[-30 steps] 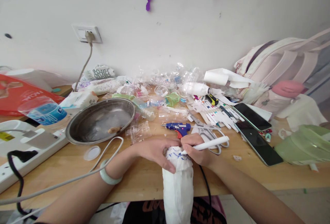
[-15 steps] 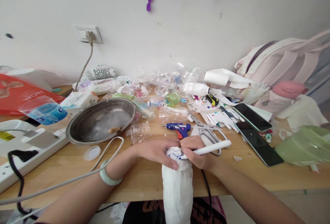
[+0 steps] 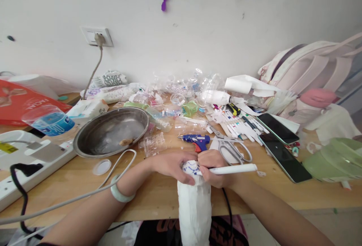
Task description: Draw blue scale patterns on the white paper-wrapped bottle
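A white paper-covered bottle shape (image 3: pixel 194 208) stands at the table's front edge, its narrow top toward the table. Blue wavy lines mark that top. My left hand (image 3: pixel 172 166), a pale bangle on its wrist, is wrapped round the neck from the left with the thumb in front. Pinched in my right hand (image 3: pixel 213 166) is a white marker (image 3: pixel 234 169), its blue tip at the neck and its back end pointing right. Just beyond the hands lie a blue glue gun (image 3: pixel 195 140) and grey-handled scissors (image 3: pixel 230 146).
A metal basin (image 3: pixel 111 132) stands left, near a white power strip (image 3: pixel 36 174) and a loose cable. Several markers (image 3: pixel 232 123) are piled behind the scissors. Two phones (image 3: pixel 284 157) and a green container (image 3: pixel 335 159) sit right. Plastic scraps and a pink backpack (image 3: pixel 311 66) line the wall.
The marker has tilted lower, its back end swinging down and slightly right, while its tip has shifted slightly left on the neck. My left hand keeps its hold.
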`<state>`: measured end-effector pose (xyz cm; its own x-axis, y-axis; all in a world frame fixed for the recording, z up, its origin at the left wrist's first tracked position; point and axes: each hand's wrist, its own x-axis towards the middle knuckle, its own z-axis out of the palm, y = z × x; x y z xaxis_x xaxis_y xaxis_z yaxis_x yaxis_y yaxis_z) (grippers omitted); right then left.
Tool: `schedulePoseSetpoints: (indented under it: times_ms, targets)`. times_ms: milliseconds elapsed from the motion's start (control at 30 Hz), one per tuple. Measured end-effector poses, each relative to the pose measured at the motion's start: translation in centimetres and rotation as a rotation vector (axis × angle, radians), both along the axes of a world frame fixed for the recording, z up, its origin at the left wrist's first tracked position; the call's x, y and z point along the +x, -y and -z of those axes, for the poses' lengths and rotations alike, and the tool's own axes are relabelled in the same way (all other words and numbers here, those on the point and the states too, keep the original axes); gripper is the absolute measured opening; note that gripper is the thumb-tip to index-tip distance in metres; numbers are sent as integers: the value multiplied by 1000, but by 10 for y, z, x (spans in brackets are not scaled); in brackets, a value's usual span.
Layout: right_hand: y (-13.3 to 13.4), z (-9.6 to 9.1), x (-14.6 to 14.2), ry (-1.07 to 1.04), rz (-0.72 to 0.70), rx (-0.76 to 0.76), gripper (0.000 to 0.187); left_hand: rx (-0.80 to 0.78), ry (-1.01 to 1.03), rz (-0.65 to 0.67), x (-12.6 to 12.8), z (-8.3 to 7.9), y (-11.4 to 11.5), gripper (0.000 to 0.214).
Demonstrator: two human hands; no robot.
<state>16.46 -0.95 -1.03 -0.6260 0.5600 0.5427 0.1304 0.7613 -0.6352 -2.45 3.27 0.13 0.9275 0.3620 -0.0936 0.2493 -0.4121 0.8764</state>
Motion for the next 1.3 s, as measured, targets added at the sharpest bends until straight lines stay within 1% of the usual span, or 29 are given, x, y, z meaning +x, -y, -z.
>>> schedulePoseSetpoints:
  times_ms: [267,467,667,900,1133,1300]
  targets:
    - [-1,0,1,22,-27,-22,31,-41,35,8,0,-2,0,37]
    - [-1,-2,0,28,-31,-30,32,12,-14,0,0,-1,-1,37]
    - [-3,1,0,-40,-62,3,32,9,-27,3,0,-1,-1,38]
    - [-4,0,0,-59,-100,-11,34,8,-50,-1,0,-3,0,38]
    - [-4,1,2,-70,-119,-75,36,-45,-3,15,-1,2,-3,36]
    - [-5,1,3,-26,-108,-64,38,-83,34,38,-2,2,-4,36]
